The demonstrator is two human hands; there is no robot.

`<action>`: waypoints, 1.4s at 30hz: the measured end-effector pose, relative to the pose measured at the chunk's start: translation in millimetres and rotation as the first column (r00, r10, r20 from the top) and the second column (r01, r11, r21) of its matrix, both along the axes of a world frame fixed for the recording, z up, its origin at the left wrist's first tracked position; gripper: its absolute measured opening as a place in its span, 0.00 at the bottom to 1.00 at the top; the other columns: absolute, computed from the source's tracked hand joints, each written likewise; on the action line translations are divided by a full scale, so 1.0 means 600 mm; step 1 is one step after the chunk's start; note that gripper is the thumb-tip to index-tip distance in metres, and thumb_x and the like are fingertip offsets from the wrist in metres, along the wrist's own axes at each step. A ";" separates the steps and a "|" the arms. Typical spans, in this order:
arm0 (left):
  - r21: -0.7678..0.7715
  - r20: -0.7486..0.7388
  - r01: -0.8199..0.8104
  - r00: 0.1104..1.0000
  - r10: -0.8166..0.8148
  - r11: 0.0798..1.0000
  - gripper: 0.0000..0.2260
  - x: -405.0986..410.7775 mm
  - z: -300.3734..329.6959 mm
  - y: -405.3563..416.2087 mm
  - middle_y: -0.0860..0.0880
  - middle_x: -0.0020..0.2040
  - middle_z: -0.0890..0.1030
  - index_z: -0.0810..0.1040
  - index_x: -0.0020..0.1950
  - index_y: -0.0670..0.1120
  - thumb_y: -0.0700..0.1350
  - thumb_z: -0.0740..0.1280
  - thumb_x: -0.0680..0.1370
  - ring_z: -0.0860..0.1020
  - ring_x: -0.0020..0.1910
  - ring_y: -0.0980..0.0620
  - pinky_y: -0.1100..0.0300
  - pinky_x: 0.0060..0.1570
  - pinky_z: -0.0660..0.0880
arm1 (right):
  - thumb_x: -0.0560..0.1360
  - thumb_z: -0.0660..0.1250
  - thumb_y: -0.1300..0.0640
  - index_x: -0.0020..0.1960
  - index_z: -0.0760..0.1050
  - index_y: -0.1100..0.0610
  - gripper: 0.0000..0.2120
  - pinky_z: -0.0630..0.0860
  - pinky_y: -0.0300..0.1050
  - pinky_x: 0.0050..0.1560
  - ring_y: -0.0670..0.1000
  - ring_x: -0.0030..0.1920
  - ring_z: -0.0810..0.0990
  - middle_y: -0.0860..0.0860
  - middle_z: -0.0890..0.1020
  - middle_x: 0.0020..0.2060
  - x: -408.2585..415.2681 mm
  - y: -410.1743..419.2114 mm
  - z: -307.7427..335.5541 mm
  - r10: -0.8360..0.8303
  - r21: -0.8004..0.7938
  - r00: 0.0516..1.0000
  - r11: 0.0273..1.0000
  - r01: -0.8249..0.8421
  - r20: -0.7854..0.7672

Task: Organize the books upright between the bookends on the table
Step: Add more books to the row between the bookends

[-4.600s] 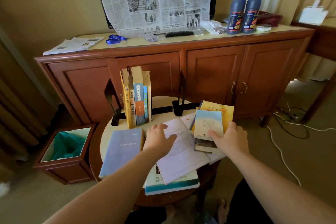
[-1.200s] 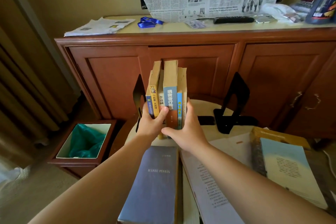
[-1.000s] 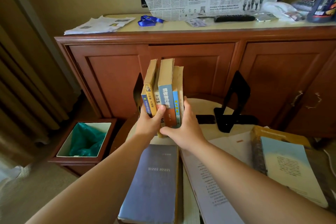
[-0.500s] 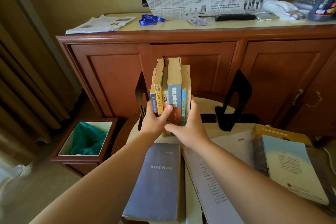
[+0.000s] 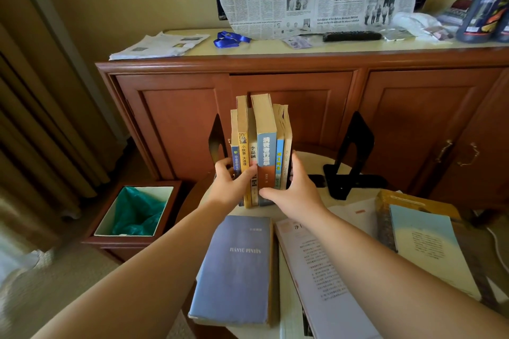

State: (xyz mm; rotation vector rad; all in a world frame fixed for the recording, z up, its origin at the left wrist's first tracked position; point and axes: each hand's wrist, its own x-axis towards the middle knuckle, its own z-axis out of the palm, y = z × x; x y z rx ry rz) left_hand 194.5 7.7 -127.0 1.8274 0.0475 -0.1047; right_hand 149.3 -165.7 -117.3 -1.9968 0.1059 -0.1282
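Observation:
Several upright books stand on the round table, right beside the left black bookend. My left hand grips the row from its left side, thumb across the spines. My right hand grips it from the right side, fingers behind the last book. The right black bookend stands apart, with a gap between it and the row. A blue-grey book lies flat in front. An open white booklet and a stack of flat books lie to the right.
A wooden sideboard stands close behind the table, with newspaper, a blue lanyard, a remote and dark bottles on it. A wooden bin with a green liner sits on the floor at left. Curtains hang far left.
Both hands moved from the flat books to the upright row, clasped it, tilted it left, then brought it back upright beside the left bookend. In the last half second little moved.

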 end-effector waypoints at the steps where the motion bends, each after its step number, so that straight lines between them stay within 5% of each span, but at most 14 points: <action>1: 0.002 -0.005 -0.011 1.000 0.011 1.000 0.29 -0.002 0.001 0.000 0.54 0.65 0.80 0.65 0.74 0.55 0.63 0.71 0.78 0.82 0.59 0.55 0.53 0.55 0.83 | 0.68 0.81 0.47 0.80 0.57 0.38 0.49 0.77 0.40 0.55 0.43 0.64 0.76 0.38 0.76 0.67 -0.004 -0.002 0.003 0.003 -0.010 1.000 1.000 -0.003 -0.002; 3: 0.032 0.025 -0.023 0.999 0.022 0.999 0.22 -0.009 0.005 0.002 0.55 0.63 0.81 0.69 0.73 0.54 0.57 0.70 0.82 0.82 0.58 0.56 0.60 0.52 0.80 | 0.71 0.80 0.50 0.81 0.57 0.42 0.47 0.69 0.35 0.50 0.41 0.62 0.70 0.40 0.74 0.68 -0.014 -0.007 0.010 0.007 -0.032 1.000 0.999 -0.007 -0.009; 6: 0.165 0.120 -0.041 0.993 0.021 0.985 0.16 -0.017 0.006 0.007 0.59 0.59 0.82 0.75 0.71 0.55 0.53 0.69 0.83 0.82 0.57 0.57 0.66 0.46 0.77 | 0.73 0.79 0.51 0.81 0.59 0.46 0.44 0.67 0.39 0.55 0.41 0.61 0.66 0.45 0.72 0.71 -0.029 -0.012 0.015 0.006 -0.059 0.999 0.998 -0.008 -0.034; 14: 0.257 0.163 -0.198 0.974 0.159 0.946 0.12 -0.059 0.012 0.018 0.55 0.56 0.81 0.75 0.61 0.52 0.50 0.73 0.81 0.80 0.49 0.58 0.67 0.41 0.72 | 0.74 0.78 0.51 0.75 0.70 0.51 0.32 0.67 0.34 0.48 0.44 0.60 0.71 0.49 0.75 0.70 -0.094 -0.020 -0.009 0.000 -0.185 0.995 0.983 -0.017 -0.096; 19: 0.478 0.063 -0.021 0.998 -0.010 0.878 0.12 -0.134 -0.009 0.017 0.54 0.56 0.81 0.78 0.62 0.51 0.52 0.72 0.80 0.77 0.47 0.60 0.70 0.37 0.70 | 0.77 0.75 0.47 0.72 0.73 0.49 0.26 0.71 0.38 0.53 0.48 0.63 0.76 0.46 0.77 0.68 -0.156 -0.045 -0.035 -0.057 -0.326 0.992 0.945 0.017 -0.114; 21: 0.554 0.043 0.070 0.993 -0.113 0.830 0.14 -0.173 -0.023 0.016 0.52 0.63 0.77 0.78 0.66 0.52 0.51 0.71 0.81 0.76 0.54 0.57 0.70 0.47 0.71 | 0.77 0.74 0.48 0.71 0.74 0.48 0.24 0.75 0.41 0.56 0.47 0.63 0.76 0.44 0.77 0.66 -0.186 -0.055 -0.048 -0.063 -0.370 0.991 0.929 0.017 -0.114; 23: 0.644 0.056 0.098 0.983 -0.174 0.758 0.19 -0.214 -0.036 0.015 0.53 0.69 0.72 0.75 0.71 0.54 0.55 0.70 0.81 0.71 0.67 0.52 0.58 0.67 0.71 | 0.77 0.74 0.47 0.70 0.73 0.48 0.23 0.76 0.41 0.57 0.45 0.61 0.75 0.43 0.76 0.63 -0.218 -0.061 -0.063 -0.050 -0.417 0.993 0.909 0.000 -0.110; 26: 0.782 0.091 0.070 0.970 -0.225 0.619 0.27 -0.268 -0.047 0.010 0.53 0.76 0.67 0.71 0.76 0.57 0.64 0.65 0.79 0.62 0.77 0.49 0.46 0.81 0.52 | 0.77 0.72 0.45 0.69 0.73 0.47 0.22 0.72 0.38 0.55 0.44 0.60 0.72 0.42 0.73 0.61 -0.260 -0.063 -0.079 -0.033 -0.497 0.996 0.867 -0.015 -0.087; 31: 0.851 -0.030 0.173 0.959 -0.282 0.496 0.43 -0.308 -0.056 0.008 0.50 0.86 0.50 0.57 0.84 0.58 0.77 0.60 0.74 0.43 0.85 0.47 0.39 0.79 0.34 | 0.77 0.67 0.38 0.73 0.72 0.48 0.28 0.68 0.47 0.69 0.49 0.69 0.67 0.45 0.71 0.68 -0.292 -0.075 -0.088 -0.077 -0.644 0.996 0.764 0.027 -0.049; 36: 0.881 -0.036 0.176 0.950 -0.309 0.439 0.43 -0.313 -0.064 0.012 0.48 0.87 0.45 0.52 0.85 0.57 0.76 0.57 0.76 0.39 0.85 0.47 0.39 0.81 0.36 | 0.80 0.56 0.30 0.83 0.56 0.46 0.36 0.50 0.58 0.81 0.56 0.83 0.48 0.51 0.53 0.84 -0.316 -0.086 -0.087 -0.046 -0.717 0.977 0.687 -0.119 -0.206; 42: 0.892 -0.010 0.143 0.955 -0.297 0.429 0.42 -0.317 -0.070 0.009 0.48 0.87 0.45 0.51 0.85 0.57 0.75 0.54 0.77 0.40 0.85 0.47 0.40 0.81 0.36 | 0.82 0.45 0.30 0.85 0.41 0.46 0.37 0.38 0.59 0.80 0.57 0.83 0.37 0.53 0.39 0.84 -0.329 -0.081 -0.097 -0.017 -0.746 0.963 0.637 -0.196 -0.268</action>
